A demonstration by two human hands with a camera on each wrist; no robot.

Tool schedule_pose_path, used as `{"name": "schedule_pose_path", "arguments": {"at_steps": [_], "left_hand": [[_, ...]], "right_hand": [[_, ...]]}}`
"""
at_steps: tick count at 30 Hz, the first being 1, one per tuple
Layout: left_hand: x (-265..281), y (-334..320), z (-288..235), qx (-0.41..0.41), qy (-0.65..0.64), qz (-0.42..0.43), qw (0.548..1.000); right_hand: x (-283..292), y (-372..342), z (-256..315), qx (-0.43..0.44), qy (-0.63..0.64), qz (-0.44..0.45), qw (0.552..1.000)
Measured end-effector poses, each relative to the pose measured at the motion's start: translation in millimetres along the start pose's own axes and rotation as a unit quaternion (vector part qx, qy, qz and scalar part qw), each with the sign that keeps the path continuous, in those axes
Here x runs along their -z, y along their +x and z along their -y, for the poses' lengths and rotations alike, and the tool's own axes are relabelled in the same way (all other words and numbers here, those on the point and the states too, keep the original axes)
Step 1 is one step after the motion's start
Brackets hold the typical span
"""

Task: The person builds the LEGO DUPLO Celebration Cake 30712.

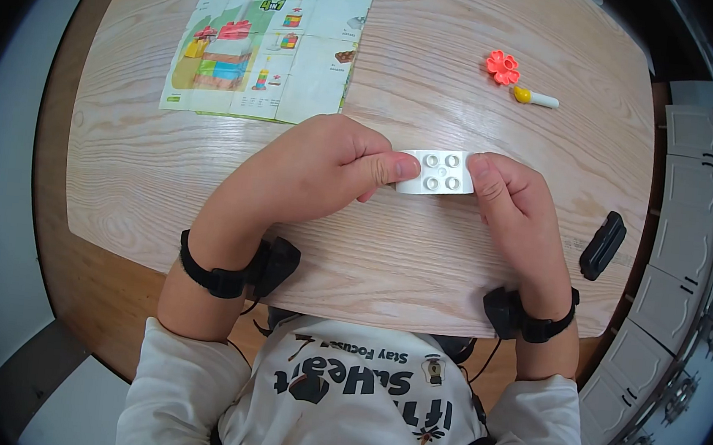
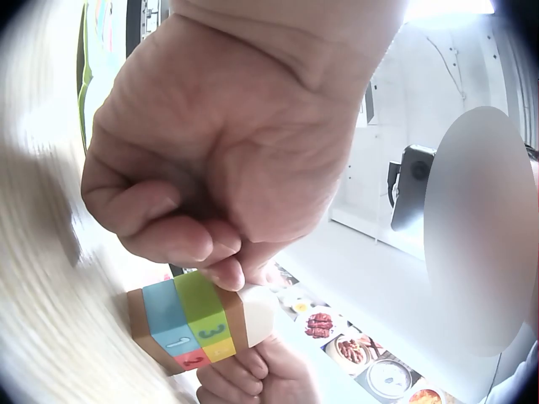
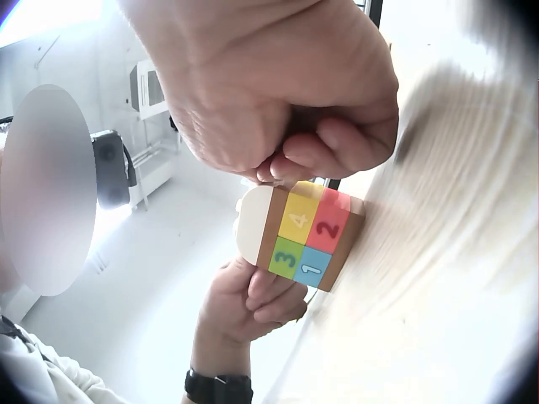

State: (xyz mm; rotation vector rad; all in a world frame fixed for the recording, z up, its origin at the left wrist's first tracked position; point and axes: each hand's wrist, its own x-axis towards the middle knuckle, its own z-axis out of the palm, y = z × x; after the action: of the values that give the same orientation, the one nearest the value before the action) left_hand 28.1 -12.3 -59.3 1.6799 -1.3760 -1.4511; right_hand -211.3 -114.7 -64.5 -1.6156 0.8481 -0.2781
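Low over the table, a white building brick (image 1: pixel 437 174) with rounded ends and studs tops a small stack. Below it come a brown layer, numbered bricks (image 3: pixel 303 236) in yellow, red, green and blue, and a brown base (image 2: pixel 150 332). My left hand (image 1: pixel 328 165) holds one end of the white brick, thumb on its top and fingers curled at the side. At the opposite end, my right hand (image 1: pixel 516 194) grips it the same way. From above, the white brick hides the coloured ones.
A toy building leaflet (image 1: pixel 262 45) lies unfolded at the back left. Toward the back right are a coral flower piece (image 1: pixel 502 67) and a white candle piece with a yellow tip (image 1: pixel 541 100). A black oblong object (image 1: pixel 602 246) rests near the right edge.
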Motion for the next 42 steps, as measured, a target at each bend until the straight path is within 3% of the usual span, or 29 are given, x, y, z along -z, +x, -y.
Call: {"name": "schedule_pose_path", "arguments": {"at_steps": [7, 10, 13, 19, 22, 25, 28, 31, 34, 42], "left_hand": [[-2, -3, -6, -0.023, -0.009, -0.008, 1.0], [-8, 3, 4, -0.105, -0.036, -0.042, 0.993], [-5, 0, -2, -0.041, -0.07, -0.001, 0.997], [-10, 8, 5, -0.078, -0.079, -0.017, 0.994], [-5, 1, -4, -0.008, -0.051, 0.005, 0.999], [-8, 1, -3, -0.043, -0.045, -0.015, 0.998], [-11, -1, -1, -0.131, -0.071, -0.036, 0.988], [-6, -5, -6, -0.094, -0.07, -0.016, 0.993], [-8, 0, -3, -0.028, -0.03, -0.02, 0.999], [-9, 2, 0, -0.029, -0.031, -0.027, 0.999]], "right_hand": [[4, 0, 0, -0.018, 0.027, 0.034, 0.999], [3, -3, -4, 0.009, 0.017, 0.045, 0.999], [-1, -4, -7, 0.043, 0.023, 0.02, 0.999], [3, -3, -3, -0.004, 0.01, 0.03, 1.0], [4, -3, -3, -0.021, -0.002, 0.045, 0.999], [1, -3, -4, -0.001, 0.002, 0.029, 1.0], [3, -8, -5, 0.031, 0.076, 0.011, 0.997], [4, -9, -3, 0.037, 0.008, 0.003, 0.999], [3, 0, -4, -0.028, -0.033, 0.031, 0.999], [0, -2, 0, -0.033, -0.021, 0.019, 0.999]]}}
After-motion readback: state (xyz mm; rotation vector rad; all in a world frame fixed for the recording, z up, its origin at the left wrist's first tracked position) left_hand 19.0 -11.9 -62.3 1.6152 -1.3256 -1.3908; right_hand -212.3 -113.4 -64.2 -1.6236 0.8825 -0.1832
